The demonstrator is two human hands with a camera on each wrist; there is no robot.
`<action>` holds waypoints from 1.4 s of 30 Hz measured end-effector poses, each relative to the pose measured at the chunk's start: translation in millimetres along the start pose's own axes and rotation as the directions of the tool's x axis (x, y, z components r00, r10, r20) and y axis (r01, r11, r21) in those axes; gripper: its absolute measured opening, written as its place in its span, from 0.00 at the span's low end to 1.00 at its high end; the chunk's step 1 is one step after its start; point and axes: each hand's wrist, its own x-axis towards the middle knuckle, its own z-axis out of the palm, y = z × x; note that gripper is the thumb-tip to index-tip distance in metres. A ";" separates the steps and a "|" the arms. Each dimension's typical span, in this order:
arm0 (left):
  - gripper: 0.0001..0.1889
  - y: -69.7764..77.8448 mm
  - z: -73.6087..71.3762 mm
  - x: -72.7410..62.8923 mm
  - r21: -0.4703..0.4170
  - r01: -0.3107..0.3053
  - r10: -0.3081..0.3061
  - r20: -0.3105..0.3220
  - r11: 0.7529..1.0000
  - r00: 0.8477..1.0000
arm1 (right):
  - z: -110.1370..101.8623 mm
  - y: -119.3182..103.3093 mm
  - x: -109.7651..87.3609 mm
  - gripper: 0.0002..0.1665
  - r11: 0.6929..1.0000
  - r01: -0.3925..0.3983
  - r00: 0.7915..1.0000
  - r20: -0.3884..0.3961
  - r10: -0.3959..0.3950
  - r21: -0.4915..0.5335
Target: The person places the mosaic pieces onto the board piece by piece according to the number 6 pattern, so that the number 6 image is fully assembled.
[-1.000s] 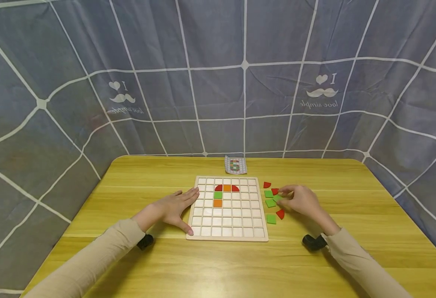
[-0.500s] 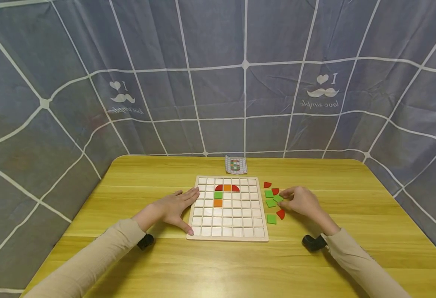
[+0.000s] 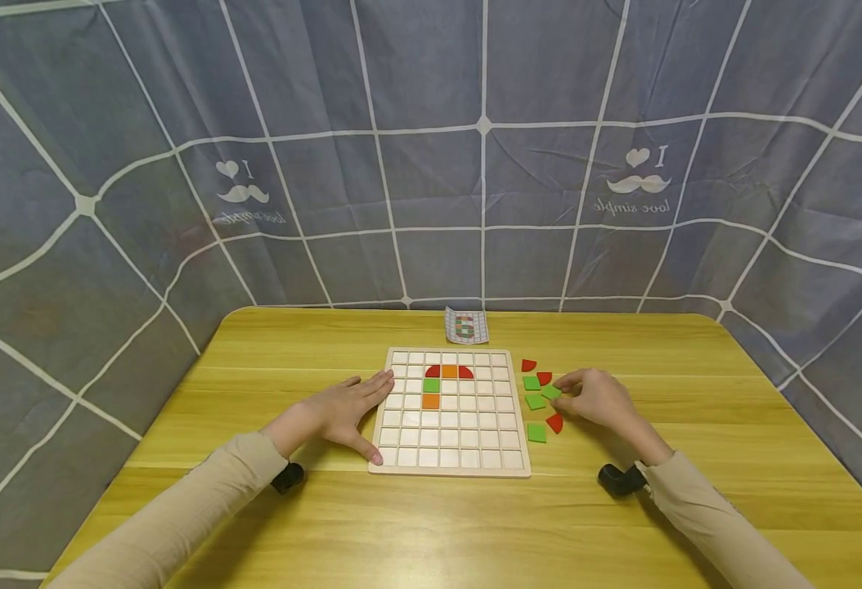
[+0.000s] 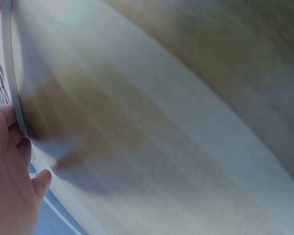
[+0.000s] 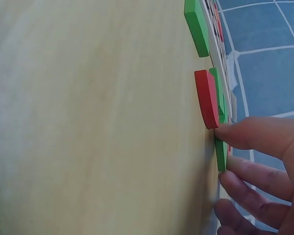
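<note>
A light wooden grid board lies on the table. Set in its cells are an orange square with a red quarter-round tile on either side, then a green square above another orange square. My left hand rests on the board's left edge, fingers spread and thumb at the near corner. Right of the board, my right hand pinches a green square tile between thumb and fingers. In the right wrist view this tile shows edge-on, behind a red quarter-round tile.
Several loose tiles lie by the board's right side, among them green squares and red quarter-rounds. A small printed pattern card lies beyond the board. A grey curtain hangs behind the wooden table.
The green tile at my right fingertips has shifted slightly to the right, away from its neighbours. My left hand and the board stay put.
</note>
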 end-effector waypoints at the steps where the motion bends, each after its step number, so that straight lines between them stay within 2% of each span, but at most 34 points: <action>1: 0.64 -0.1 0.2 0.1 0.000 0.001 -0.001 0.000 1.000 1.000 | -0.1 -0.4 -0.2 0.19 1.000 -0.005 1.000 0.002 0.005 0.001; 15: 0.65 -0.2 0.6 -0.6 -0.019 0.004 -0.004 -0.003 1.000 1.000 | 2.1 0.6 0.9 0.18 1.000 -0.008 1.000 -0.015 0.008 -0.013; 24: 0.65 -0.3 1.3 -0.9 -0.024 0.007 -0.007 0.001 1.000 1.000 | 0.3 -4.6 1.2 0.20 1.000 -0.018 0.999 -0.027 0.018 -0.011; 42: 0.65 -1.2 0.7 0.7 -0.017 0.006 -0.006 -0.002 1.000 1.000 | 7.0 -33.0 5.4 0.17 0.995 0.094 0.994 -0.061 -0.093 0.026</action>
